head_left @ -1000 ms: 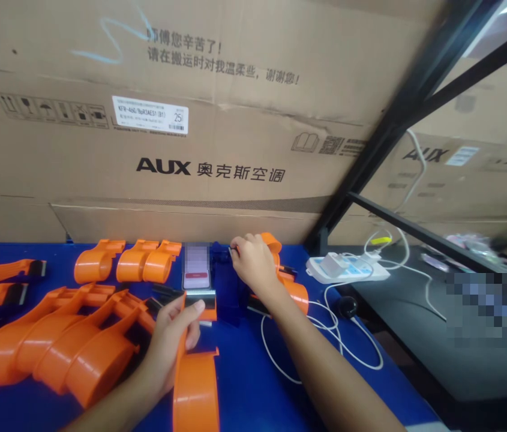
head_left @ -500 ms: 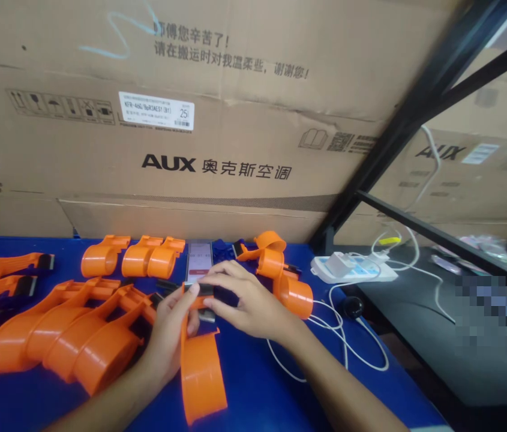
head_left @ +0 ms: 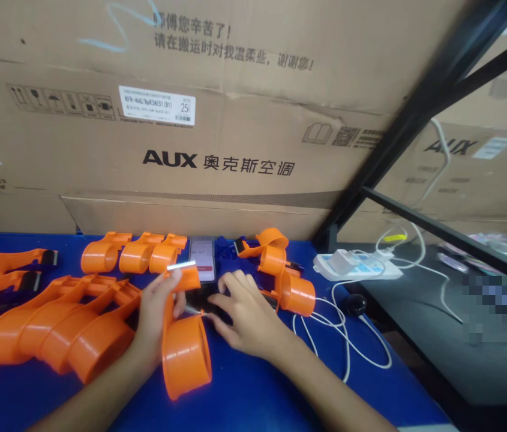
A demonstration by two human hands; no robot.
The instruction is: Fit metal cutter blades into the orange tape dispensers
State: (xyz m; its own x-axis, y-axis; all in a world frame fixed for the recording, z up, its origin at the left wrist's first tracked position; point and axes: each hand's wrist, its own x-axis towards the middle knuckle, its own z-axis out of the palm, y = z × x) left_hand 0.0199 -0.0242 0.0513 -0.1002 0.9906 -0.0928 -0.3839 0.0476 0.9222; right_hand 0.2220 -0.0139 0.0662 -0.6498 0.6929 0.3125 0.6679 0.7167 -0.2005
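An orange tape dispenser (head_left: 185, 357) is held in my left hand (head_left: 156, 309), fingers closed around its handle end. Its serrated metal blade (head_left: 182, 266) faces up, and its round hub hangs toward me. My right hand (head_left: 246, 312) is just right of it, low over small black parts (head_left: 206, 297) on the blue table (head_left: 244, 390). Its thumb and index finger are apart; the other fingers curl, and their tips are partly hidden. A phone with a lit screen (head_left: 202, 255) lies beyond both hands.
More orange dispensers (head_left: 100, 336) lie in a row at the left, several (head_left: 134, 257) at the back, and others (head_left: 297, 294) beside my right hand. White cables (head_left: 345, 336) loop to a power strip (head_left: 361, 267). A large carton (head_left: 217, 120) stands behind; a black frame (head_left: 388, 138) rises right.
The dispenser has moved left and up in my left hand, turned so its blade shows. My right hand has come away from it and lowered toward the black parts.
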